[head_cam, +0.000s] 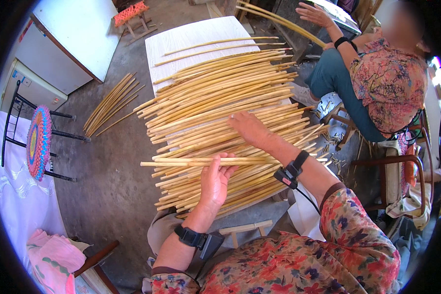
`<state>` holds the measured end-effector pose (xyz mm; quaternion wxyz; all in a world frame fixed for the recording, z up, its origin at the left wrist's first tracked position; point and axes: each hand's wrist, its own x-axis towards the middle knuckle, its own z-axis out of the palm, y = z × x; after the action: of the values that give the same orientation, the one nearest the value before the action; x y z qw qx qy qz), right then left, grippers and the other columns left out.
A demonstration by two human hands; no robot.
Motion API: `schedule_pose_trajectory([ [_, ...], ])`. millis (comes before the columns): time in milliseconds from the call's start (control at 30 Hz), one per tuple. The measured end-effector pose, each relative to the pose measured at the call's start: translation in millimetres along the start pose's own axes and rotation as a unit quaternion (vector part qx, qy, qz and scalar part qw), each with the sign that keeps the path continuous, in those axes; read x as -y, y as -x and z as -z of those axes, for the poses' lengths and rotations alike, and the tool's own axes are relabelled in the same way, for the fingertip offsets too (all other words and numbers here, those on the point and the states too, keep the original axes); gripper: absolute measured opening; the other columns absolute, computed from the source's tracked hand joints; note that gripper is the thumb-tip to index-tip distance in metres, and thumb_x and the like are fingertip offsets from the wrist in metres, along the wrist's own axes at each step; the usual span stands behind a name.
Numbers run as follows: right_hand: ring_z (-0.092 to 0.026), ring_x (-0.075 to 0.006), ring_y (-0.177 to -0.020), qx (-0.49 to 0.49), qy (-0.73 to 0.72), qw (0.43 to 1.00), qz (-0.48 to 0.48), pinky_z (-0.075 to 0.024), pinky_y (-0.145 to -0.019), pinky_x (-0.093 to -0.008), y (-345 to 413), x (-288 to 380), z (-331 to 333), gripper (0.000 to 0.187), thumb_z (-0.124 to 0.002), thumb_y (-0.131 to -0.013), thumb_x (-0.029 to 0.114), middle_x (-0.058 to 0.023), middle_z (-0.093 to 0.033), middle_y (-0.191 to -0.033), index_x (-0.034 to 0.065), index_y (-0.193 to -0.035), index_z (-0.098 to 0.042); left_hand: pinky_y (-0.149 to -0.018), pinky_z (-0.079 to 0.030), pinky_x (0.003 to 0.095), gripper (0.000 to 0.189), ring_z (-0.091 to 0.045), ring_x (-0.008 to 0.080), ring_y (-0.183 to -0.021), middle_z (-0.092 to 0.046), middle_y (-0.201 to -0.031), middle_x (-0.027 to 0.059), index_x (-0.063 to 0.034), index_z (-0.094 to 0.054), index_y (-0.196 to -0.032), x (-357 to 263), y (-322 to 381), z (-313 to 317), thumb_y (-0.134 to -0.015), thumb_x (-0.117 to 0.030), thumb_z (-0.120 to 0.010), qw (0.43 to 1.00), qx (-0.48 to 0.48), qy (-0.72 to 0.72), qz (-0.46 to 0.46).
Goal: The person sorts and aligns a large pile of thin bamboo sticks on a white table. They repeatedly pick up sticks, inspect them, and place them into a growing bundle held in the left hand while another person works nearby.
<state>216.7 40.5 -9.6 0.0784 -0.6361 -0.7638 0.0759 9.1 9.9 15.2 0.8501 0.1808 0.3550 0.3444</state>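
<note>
Many thin peeled wooden sticks (pixel 220 86) lie roughly side by side across a white board with a wood-grain pattern (pixel 202 33). My left hand (pixel 217 176) holds a few pale sticks (pixel 176 161) between thumb and fingers, above the lower part of the layer. Their right ends pass under my right forearm. Over the middle of the layer is my right hand (pixel 248 126), palm down, its fingertips at the sticks; whether it grips one I cannot tell. Two sticks (pixel 220 47) lie apart from the others near the board's far end.
At the upper right a seated person (pixel 389 81) holds several long sticks (pixel 283 22). More sticks (pixel 110 104) lie on the floor at left, near a chair with a colourful round seat cover (pixel 39 143). Short offcuts (pixel 336 161) litter the floor at right, beside a wooden-armed chair (pixel 389 160).
</note>
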Motion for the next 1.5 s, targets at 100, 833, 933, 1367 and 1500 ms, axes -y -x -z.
schedule_pose_trajectory([
  [100,-0.051,-0.0316,-0.1,-0.007,0.0,1.0,-0.01,-0.0423,-0.088,-0.0407,-5,-2,1,0.03,-0.055,-0.075,0.003,-0.012,-0.056,-0.101,0.0049,-0.105,-0.055,-0.09,-0.048,0.0392,0.026,-0.057,0.0252,-0.104,-0.06,-0.109,0.0173,-0.0015,-0.055,-0.105,1,1,0,-0.094,-0.025,-0.05,1.0,-0.001,0.002,0.001],
  [833,-0.059,-0.0323,-0.086,-0.112,-0.123,0.986,0.001,-0.0488,-0.073,-0.0431,-3,2,21,0.015,-0.058,-0.08,0.013,-0.0119,-0.06,-0.09,0.0098,-0.095,-0.059,-0.095,-0.044,0.039,0.036,-0.051,0.0275,-0.119,-0.052,-0.127,0.0152,-0.0022,-0.045,-0.125,-13,-10,-2,-0.097,-0.025,-0.044,1.0,-0.008,0.012,-0.021],
  [933,-0.059,-0.0319,-0.087,-0.106,-0.179,0.978,-0.017,-0.0507,-0.072,-0.041,15,16,37,0.017,-0.058,-0.082,0.015,-0.0112,-0.059,-0.091,0.0122,-0.1,-0.06,-0.099,-0.041,0.0401,0.045,-0.046,0.0279,-0.123,-0.044,-0.135,0.0157,-0.0016,-0.037,-0.133,-16,-9,-3,-0.096,-0.025,-0.047,0.999,0.014,0.039,-0.024],
  [1367,-0.058,-0.0359,-0.086,-0.029,-0.215,0.976,-0.008,-0.0476,-0.076,-0.0446,59,32,38,0.02,-0.051,-0.089,0.024,-0.0154,-0.06,-0.089,0.0114,-0.1,-0.061,-0.1,-0.041,0.0407,0.03,-0.049,0.0272,-0.121,-0.053,-0.127,0.0152,-0.0029,-0.049,-0.119,-17,-14,8,-0.097,-0.023,-0.044,0.996,0.013,0.026,-0.083],
  [1500,-0.06,-0.034,-0.081,-0.074,-0.146,0.986,-0.001,-0.0494,-0.07,-0.0419,61,41,36,0.021,-0.053,-0.084,0.016,-0.0147,-0.056,-0.082,0.0122,-0.104,-0.059,-0.099,-0.041,0.0422,0.031,-0.049,0.0276,-0.121,-0.054,-0.124,0.0147,-0.0037,-0.049,-0.119,-18,-16,11,-0.096,-0.023,-0.047,0.996,0.002,0.021,-0.092],
])
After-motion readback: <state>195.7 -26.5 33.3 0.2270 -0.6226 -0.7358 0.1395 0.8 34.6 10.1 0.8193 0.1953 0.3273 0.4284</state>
